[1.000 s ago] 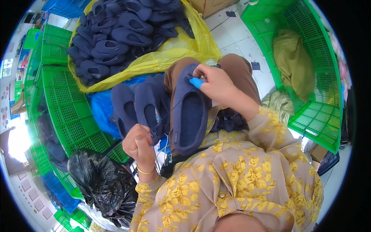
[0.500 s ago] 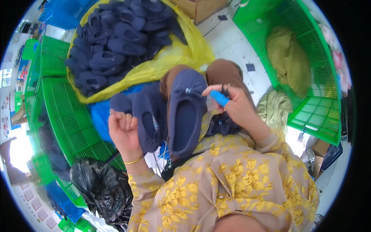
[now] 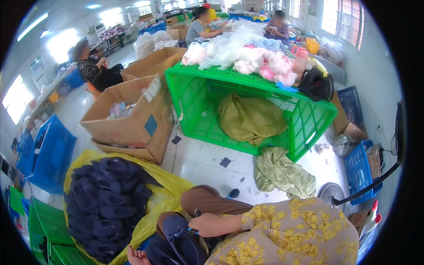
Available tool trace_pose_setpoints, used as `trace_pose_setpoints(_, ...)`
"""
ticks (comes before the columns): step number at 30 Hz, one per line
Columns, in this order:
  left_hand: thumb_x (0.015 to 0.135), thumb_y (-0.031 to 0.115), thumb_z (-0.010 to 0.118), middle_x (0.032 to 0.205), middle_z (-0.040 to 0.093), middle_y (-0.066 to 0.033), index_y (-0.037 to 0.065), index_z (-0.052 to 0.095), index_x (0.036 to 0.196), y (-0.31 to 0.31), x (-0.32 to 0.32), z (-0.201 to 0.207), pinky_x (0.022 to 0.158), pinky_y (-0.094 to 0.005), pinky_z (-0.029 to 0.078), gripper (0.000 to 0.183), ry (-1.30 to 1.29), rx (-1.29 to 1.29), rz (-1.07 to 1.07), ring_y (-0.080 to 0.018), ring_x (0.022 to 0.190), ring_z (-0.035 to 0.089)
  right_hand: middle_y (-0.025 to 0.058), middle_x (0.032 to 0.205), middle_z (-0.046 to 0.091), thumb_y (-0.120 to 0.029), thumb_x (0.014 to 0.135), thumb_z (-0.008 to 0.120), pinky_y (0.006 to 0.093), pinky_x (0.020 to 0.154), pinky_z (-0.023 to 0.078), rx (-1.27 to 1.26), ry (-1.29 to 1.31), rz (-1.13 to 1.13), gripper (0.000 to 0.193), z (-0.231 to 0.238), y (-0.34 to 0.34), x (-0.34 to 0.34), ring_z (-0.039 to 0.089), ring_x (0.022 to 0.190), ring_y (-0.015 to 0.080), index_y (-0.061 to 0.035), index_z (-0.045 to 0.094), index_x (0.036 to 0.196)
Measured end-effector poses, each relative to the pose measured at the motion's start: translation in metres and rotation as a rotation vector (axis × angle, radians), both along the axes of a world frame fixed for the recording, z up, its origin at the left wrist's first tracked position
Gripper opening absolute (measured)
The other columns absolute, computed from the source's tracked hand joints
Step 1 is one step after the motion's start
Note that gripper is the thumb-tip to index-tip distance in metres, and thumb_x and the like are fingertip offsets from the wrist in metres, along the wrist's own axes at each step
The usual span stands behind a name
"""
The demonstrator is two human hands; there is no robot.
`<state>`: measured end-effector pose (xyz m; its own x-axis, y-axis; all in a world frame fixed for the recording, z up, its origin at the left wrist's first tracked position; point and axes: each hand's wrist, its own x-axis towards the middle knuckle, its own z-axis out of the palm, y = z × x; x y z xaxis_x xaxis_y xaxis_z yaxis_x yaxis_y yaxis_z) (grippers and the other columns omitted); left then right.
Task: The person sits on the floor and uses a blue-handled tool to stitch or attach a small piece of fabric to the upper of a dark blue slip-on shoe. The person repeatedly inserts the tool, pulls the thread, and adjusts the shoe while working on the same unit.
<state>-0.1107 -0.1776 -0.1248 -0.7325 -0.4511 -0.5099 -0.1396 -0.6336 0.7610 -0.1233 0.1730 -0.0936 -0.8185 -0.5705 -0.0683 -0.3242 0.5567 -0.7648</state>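
Dark blue slippers (image 3: 170, 247) with a small bow lie across my lap at the lower edge. My right hand (image 3: 213, 225) is closed beside the slipper's toe, with blue tape on one finger. A small black tool, its kind unclear, pokes up from its fingers. Low at the left, my left hand (image 3: 138, 256) has its fingers curled next to the slippers; what it pinches, if anything, cannot be made out. A yellow sack (image 3: 170, 189) beside my knee holds a heap of similar slippers (image 3: 108, 198).
A green crate (image 3: 194, 128) on its side holds an olive cloth sack (image 3: 251, 119); plush pieces (image 3: 280, 64) lie on top. A pale green sack (image 3: 285, 174) spills onto the floor. Cardboard boxes (image 3: 128, 119) and a blue crate (image 3: 51, 152) stand left. Several people sit farther back.
The view has tilted up from my lap to the room. My right hand stays by the slipper's toe, and my left hand now shows only at the lower edge.
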Motion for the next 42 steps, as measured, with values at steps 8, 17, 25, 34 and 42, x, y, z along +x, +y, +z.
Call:
trace_pose_setpoints(8, 0.092, 0.010, 0.059, 0.068, 0.054, -0.0021, 0.008, 0.056, 0.080, -0.012, -0.029, -0.021, 0.063, -0.0337, 0.044, 0.012, 0.082, 0.077, -0.127, -0.0169, 0.065, 0.050, 0.0162, 0.085, 0.060, -0.008, 0.076, 0.058, 0.0495, 0.071, 0.045, -0.110, -0.031, 0.017, 0.013, -0.025, -0.005, 0.006, 0.059, 0.083, 0.0405, -0.0035, 0.053, 0.086)
trace_pose_setpoints(17, 0.090, 0.006, 0.062, 0.080, 0.063, -0.0055, 0.006, 0.060, 0.099, -0.043, -0.025, -0.055, 0.072, -0.0338, 0.050, 0.009, 0.182, 0.120, -0.176, -0.0186, 0.074, 0.059, 0.0172, 0.083, 0.062, -0.012, 0.072, 0.060, 0.0497, 0.070, 0.046, -0.122, 0.056, 0.076, 0.014, -0.024, -0.014, 0.003, 0.060, 0.083, 0.0405, -0.0024, 0.054, 0.082)
trace_pose_setpoints(25, 0.093, 0.008, 0.061, 0.101, 0.067, -0.0079, 0.001, 0.058, 0.116, -0.049, -0.002, -0.066, 0.083, -0.0367, 0.054, 0.024, 0.184, 0.007, -0.084, -0.0205, 0.090, 0.064, 0.0174, 0.084, 0.064, -0.013, 0.072, 0.061, 0.0492, 0.071, 0.047, -0.063, 0.044, 0.082, 0.017, -0.028, -0.015, 0.002, 0.061, 0.084, 0.0404, -0.0030, 0.059, 0.085)
trace_pose_setpoints(34, 0.098, 0.023, 0.055, 0.067, 0.056, -0.0017, 0.002, 0.062, 0.085, 0.053, 0.014, 0.023, 0.054, -0.0246, 0.040, 0.025, 0.257, -1.356, -0.491, -0.0110, 0.059, 0.052, 0.0213, 0.079, 0.064, -0.014, 0.069, 0.062, 0.0521, 0.071, 0.048, -0.075, 0.041, 0.056, 0.017, -0.032, -0.016, 0.004, 0.063, 0.080, 0.0419, -0.0019, 0.060, 0.080)
trace_pose_setpoints(42, 0.088, 0.022, 0.071, 0.074, 0.063, -0.0033, -0.002, 0.066, 0.086, 0.128, 0.025, 0.039, 0.066, -0.0285, 0.048, 0.025, 0.056, -0.972, -0.799, -0.0139, 0.067, 0.057, 0.0182, 0.082, 0.064, -0.012, 0.069, 0.063, 0.0500, 0.069, 0.048, -0.039, 0.027, 0.069, 0.018, -0.026, -0.015, 0.006, 0.062, 0.081, 0.0410, -0.0020, 0.057, 0.083)
